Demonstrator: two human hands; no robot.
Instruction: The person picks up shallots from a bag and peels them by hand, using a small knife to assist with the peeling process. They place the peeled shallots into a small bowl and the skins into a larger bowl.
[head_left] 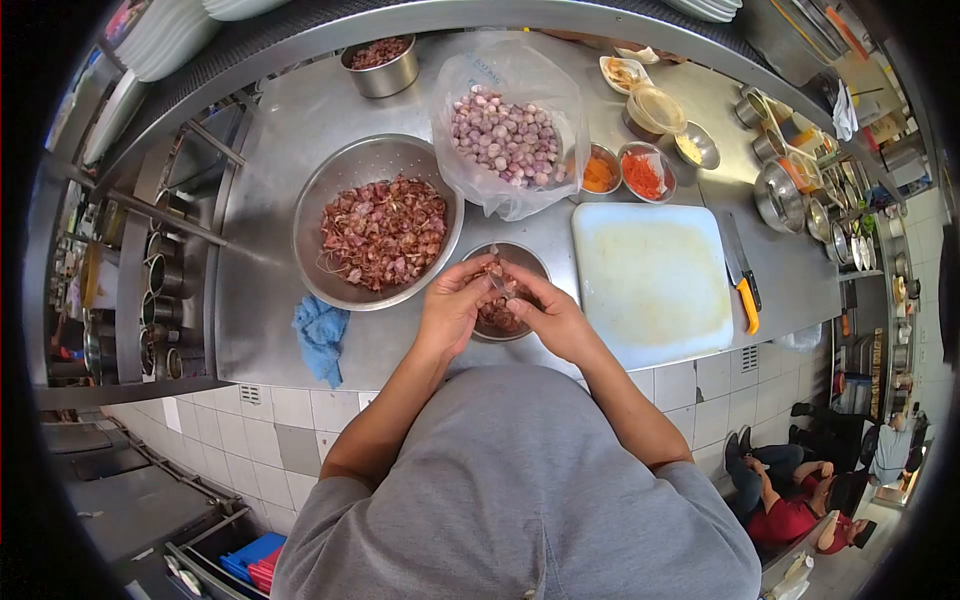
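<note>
Both my hands meet above a small metal bowl [478, 328] that holds reddish-brown shallot pieces or skins. The fingers of my left hand [458, 300] are pinched on a small shallot [497, 283], partly hidden by the fingertips. From the other side my right hand [545, 310] closes its thumb and fingers on the same shallot. To the left stands a large metal colander [318, 190] heaped with unpeeled reddish shallots [385, 235]. Behind the small bowl, a clear plastic bag [455, 85] lies open, full of pale purple peeled shallots [505, 138].
A white cutting board [655, 280] lies right, beside a knife with a yellow handle [748, 305]. A blue cloth [320, 335] hangs at the front edge. Behind are a metal pot [385, 75] and bowls of orange [598, 175] and red shreds [643, 175]. People [800, 500] sit at lower right.
</note>
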